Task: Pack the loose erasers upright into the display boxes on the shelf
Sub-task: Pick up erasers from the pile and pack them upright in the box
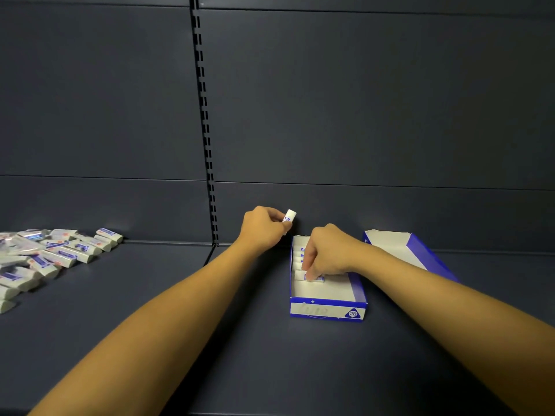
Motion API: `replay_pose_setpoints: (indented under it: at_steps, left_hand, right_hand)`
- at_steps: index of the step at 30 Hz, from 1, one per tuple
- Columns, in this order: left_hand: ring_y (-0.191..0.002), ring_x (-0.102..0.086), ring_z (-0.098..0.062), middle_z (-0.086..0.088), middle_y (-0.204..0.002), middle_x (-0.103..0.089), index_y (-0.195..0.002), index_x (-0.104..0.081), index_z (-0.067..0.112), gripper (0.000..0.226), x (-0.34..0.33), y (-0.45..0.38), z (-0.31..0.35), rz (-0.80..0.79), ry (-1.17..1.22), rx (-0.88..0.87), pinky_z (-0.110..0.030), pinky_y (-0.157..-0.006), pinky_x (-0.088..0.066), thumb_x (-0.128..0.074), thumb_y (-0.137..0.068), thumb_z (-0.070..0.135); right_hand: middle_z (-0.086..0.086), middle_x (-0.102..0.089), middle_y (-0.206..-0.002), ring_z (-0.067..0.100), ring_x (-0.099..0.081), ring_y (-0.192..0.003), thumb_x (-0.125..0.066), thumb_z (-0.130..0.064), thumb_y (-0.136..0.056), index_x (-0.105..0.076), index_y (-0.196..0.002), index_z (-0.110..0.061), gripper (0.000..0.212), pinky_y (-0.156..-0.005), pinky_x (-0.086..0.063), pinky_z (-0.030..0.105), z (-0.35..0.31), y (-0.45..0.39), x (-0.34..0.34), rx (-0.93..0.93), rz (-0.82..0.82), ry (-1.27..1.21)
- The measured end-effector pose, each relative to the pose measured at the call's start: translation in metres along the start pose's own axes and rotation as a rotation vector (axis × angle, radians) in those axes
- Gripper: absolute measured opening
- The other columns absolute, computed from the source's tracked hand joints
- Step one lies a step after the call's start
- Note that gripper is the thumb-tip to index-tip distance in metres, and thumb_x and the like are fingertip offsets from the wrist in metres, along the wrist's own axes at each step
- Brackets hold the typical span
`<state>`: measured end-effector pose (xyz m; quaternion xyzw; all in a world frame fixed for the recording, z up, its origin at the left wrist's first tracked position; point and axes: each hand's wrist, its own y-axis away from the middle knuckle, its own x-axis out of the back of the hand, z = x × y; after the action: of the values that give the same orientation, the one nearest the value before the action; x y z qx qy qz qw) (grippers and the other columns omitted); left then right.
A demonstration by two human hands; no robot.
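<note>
One view is supplied, the head camera, looking forward and down at a dark shelf point(270, 355).

Head view, task items. An open blue-and-white display box point(328, 307) marked 2B sits right of centre on the shelf, its long axis running near to far. A short row of erasers point(300, 259) stands on edge in its far left part; the near part of the box is unfilled. A second, empty display box point(399, 250) lies just beyond and to the right, angled. A pile of loose wrapped erasers point(54, 253) lies well apart at far left.

Head view, hands. The right hand point(327, 253) reaches down into the box, fingers curled, pinching an eraser point(313, 278) at the near end of the row; this eraser lies across the box width. The left hand point(264, 226) hovers just beyond the far left corner of the box, gripping a single white eraser point(289, 217) between thumb and fingers, its long axis tilted up and to the right.

Governing relation. The open slot lies to the near right of the left hand, directly in front of the row. Judged from this, the right hand is nearer the slot and is seating its piece; the left-hand eraser would need turning to lie across the box before it goes in.
</note>
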<state>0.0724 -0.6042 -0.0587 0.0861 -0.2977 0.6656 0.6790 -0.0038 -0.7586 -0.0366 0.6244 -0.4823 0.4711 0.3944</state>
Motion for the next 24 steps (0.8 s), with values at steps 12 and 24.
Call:
replay_pose_setpoints:
  at_steps: [12,24]
  left_hand:
    - [-0.085,-0.068,-0.010,0.002,-0.083,-0.075,-0.090,-0.077,0.021,0.005,0.008,0.000,0.006,-0.049,0.034,0.007,-0.020,-0.070,-0.052,-0.078,-0.085,0.022]
    - [-0.083,-0.063,-0.005,0.013,-0.082,-0.070,-0.080,-0.077,0.027,0.005,0.014,0.001,0.020,-0.113,-0.011,-0.016,-0.023,-0.075,-0.048,-0.080,-0.083,0.024]
  right_hand:
    - [-0.016,-0.065,-0.070,0.005,-0.064,-0.071,-0.086,-0.025,-0.077,-0.079,-0.089,-0.018,0.015,-0.066,-0.049,0.016,0.008,0.007,0.000,0.065,0.039,-0.065]
    - [-0.010,-0.074,-0.084,0.009,-0.069,-0.085,-0.078,-0.025,-0.086,-0.077,-0.089,-0.017,0.009,-0.064,-0.050,0.015,0.046,0.025,0.031,-0.058,0.193,-0.174]
